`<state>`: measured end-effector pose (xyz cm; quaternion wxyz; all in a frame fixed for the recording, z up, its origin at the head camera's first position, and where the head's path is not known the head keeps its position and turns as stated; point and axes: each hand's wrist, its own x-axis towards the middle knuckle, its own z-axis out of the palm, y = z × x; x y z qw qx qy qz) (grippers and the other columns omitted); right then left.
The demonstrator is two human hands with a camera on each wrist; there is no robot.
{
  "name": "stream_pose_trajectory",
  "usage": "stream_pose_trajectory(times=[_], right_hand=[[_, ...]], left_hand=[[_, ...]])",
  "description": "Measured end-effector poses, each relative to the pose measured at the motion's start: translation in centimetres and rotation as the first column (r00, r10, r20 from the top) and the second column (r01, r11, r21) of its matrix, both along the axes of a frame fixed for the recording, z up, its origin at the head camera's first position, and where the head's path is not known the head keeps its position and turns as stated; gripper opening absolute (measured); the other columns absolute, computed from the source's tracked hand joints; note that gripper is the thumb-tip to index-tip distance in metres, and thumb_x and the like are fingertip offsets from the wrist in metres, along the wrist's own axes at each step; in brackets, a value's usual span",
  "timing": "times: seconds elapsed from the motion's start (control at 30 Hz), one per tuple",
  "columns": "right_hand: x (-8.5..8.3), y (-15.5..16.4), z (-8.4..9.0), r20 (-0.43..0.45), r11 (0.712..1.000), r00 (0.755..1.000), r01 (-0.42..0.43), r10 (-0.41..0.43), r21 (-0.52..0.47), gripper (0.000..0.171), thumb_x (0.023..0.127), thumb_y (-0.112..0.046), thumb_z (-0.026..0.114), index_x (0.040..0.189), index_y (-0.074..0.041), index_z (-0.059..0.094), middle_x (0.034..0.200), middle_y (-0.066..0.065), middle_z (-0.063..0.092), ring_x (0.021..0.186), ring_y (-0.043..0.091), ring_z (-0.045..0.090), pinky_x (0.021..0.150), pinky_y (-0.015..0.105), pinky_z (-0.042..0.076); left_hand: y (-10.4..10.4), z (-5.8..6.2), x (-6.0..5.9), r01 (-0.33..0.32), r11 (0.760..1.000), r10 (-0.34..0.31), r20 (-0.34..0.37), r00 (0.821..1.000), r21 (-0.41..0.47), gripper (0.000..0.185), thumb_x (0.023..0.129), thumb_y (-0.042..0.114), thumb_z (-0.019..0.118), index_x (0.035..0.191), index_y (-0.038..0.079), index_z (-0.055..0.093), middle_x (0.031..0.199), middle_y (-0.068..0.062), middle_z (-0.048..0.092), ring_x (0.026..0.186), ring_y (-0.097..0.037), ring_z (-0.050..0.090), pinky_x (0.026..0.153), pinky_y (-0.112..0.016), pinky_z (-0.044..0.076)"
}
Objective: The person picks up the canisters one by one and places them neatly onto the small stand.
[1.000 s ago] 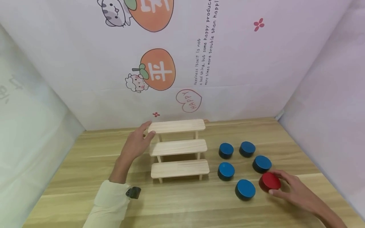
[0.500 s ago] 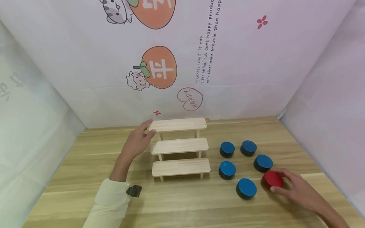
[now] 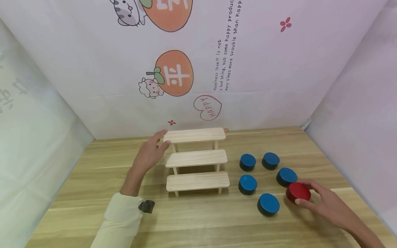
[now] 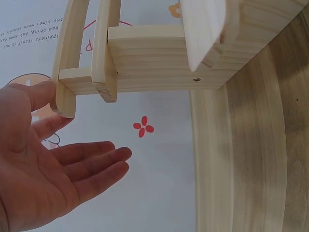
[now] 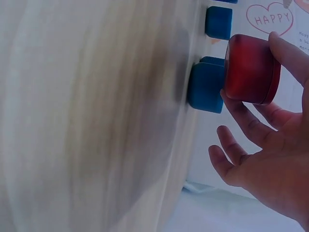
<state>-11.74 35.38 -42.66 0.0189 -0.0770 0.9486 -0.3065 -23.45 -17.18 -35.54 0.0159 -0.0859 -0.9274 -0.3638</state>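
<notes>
A pale wooden three-tier stand [image 3: 196, 157] stands at the middle back of the table. My left hand [image 3: 149, 154] pinches the left end of its top tier between thumb and forefinger; the left wrist view shows the other fingers of this hand [image 4: 53, 169] stretched out and off the wood. At the right, my right hand [image 3: 332, 206] grips a round red tin [image 3: 298, 192] by its sides. In the right wrist view the red tin [image 5: 251, 70] hangs clear of the tabletop, with thumb and fingers on opposite sides. Several round blue tins [image 3: 268, 204] stand beside it.
The blue tins, one of them a tin [image 3: 286, 177] close behind the red one, form a loose group right of the stand. White printed cloth [image 3: 254, 69] walls in the wood-grain table [image 3: 198, 220] at the back and both sides.
My right hand has raised the red tin slightly off the table and shifted it a little rightward and back. The left hand keeps its pinch on the stand; the view tilts slightly.
</notes>
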Motion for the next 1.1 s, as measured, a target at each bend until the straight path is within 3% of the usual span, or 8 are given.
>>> stream_pose_trajectory(times=[0.37, 0.73, 1.1], right_hand=[[-0.4, -1.1, 1.3, -0.072, 1.0, 0.997, -0.017, 0.017, 0.0, 0.055, 0.091, -0.028, 0.076, 0.132, 0.002, 0.055, 0.122, 0.019, 0.062, 0.111, 0.043, 0.054, 0.079, 0.065, 0.049], [-1.3, -2.6, 2.7, -0.078, 1.0, 0.997, -0.025, 0.026, 0.016, 0.06, 0.092, -0.033, 0.074, 0.134, 0.004, 0.052, 0.125, 0.024, 0.059, 0.112, 0.044, 0.053, 0.081, 0.068, 0.048], [-2.4, -4.4, 4.1, -0.109, 0.998, 0.992, -0.063, 0.064, 0.015, 0.058, 0.092, -0.034, 0.074, 0.133, 0.0, 0.055, 0.125, 0.02, 0.059, 0.115, 0.042, 0.051, 0.085, 0.069, 0.044]], left_hand=[[0.0, 0.1, -0.1, 0.006, 1.0, -0.006, 0.01, 1.0, 0.022, 0.058, 0.106, 0.04, 0.049, 0.157, 0.018, 0.033, 0.151, -0.021, 0.042, 0.126, -0.046, 0.052, 0.098, -0.063, 0.043], [0.0, 0.2, -0.1, 0.0, 1.0, -0.001, 0.017, 1.0, 0.031, 0.058, 0.106, 0.039, 0.049, 0.157, 0.017, 0.034, 0.152, -0.021, 0.042, 0.127, -0.046, 0.05, 0.098, -0.063, 0.043], [0.0, 0.3, 0.1, 0.001, 1.0, -0.001, 0.012, 1.0, 0.018, 0.058, 0.106, 0.039, 0.048, 0.157, 0.016, 0.033, 0.153, -0.02, 0.041, 0.131, -0.043, 0.048, 0.099, -0.064, 0.041]])
